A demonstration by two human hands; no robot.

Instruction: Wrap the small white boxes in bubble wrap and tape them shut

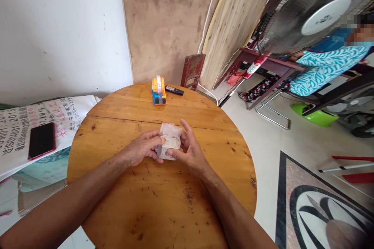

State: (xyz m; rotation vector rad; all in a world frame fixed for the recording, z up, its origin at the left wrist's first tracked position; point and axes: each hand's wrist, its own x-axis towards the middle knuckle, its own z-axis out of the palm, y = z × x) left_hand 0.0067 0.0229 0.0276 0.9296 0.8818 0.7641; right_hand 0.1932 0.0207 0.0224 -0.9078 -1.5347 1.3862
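Observation:
Over the middle of a round wooden table (117, 198), a small white box-shaped packet in clear, crinkled bubble wrap (170, 144) is held between both hands. My left hand (147, 146) grips its left side, thumb on top and fingers curled beneath. From the right, my right hand (189, 148) presses its thumb on the packet's near part, while the index finger points up and away from it. A loose flap of the wrap sticks up at the far end. What lies inside the wrap cannot be made out clearly.
Near the table's far edge stand an orange and blue tape dispenser (158, 91) and a black remote control (174, 90). A phone (42, 141) lies on a white printed sack (73, 114) at left. A standing fan (324, 15) and a seated person (315, 72) are at right.

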